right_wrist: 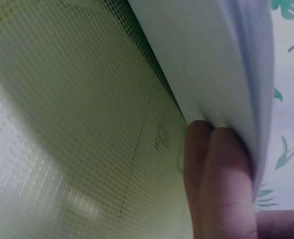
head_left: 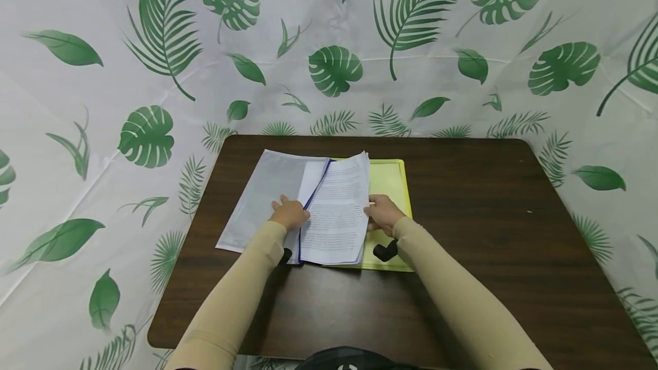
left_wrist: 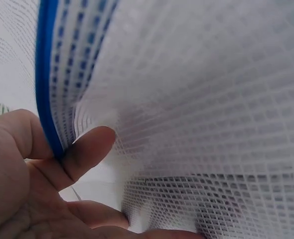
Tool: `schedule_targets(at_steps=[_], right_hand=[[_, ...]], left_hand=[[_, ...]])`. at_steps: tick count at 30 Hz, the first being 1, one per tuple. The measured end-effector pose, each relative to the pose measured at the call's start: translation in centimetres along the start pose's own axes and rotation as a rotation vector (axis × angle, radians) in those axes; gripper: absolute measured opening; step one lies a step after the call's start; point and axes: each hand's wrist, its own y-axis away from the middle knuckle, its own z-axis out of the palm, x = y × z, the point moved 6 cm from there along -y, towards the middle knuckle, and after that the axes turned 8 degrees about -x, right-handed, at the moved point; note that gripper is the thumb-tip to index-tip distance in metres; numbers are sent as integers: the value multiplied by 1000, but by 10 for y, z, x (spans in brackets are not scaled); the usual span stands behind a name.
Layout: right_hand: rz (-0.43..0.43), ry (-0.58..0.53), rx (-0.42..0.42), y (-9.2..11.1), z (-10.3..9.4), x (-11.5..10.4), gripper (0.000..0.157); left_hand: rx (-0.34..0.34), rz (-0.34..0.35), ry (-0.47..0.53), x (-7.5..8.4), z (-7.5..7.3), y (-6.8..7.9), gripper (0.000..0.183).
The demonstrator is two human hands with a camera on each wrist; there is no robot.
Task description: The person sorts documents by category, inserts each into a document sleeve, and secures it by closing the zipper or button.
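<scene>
A clear mesh zip pouch (head_left: 275, 184) with a blue edge (left_wrist: 46, 74) lies at the left of the table. My left hand (head_left: 290, 214) pinches that edge and raises it, as the left wrist view shows. A stack of printed papers (head_left: 336, 210) sits at the pouch's opening, its left part showing under the mesh. At the stack's right side my right hand (head_left: 384, 213) grips the sheets, with two fingers (right_wrist: 226, 174) against the underside. Below the papers is a yellow mesh pouch (head_left: 386, 179); its right part shows.
The brown wooden table (head_left: 478, 204) has rounded corners and extends to the right of the pouches. Behind it hangs a white cloth (head_left: 288, 10) with green leaf prints. Black wrist mounts (head_left: 385, 251) sit close to both hands.
</scene>
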Motion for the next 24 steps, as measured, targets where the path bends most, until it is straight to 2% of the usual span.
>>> schedule_targets(at_steps=[4,13,18,24], right_hand=[[-28,-39,20,-6,1,-1,41],[-30,-102,60,-13,1,-2,41],[-45,-92,79,-14,0,-3,40],[-36,-73,73,-17,11,-4,40]], left_hand=[[-5,-7,5,0,-2,-1,53],[-17,-11,10,0,-3,1,54],[-19,0,40,0,-6,2,55],[-41,-6,55,-2,-4,3,57]])
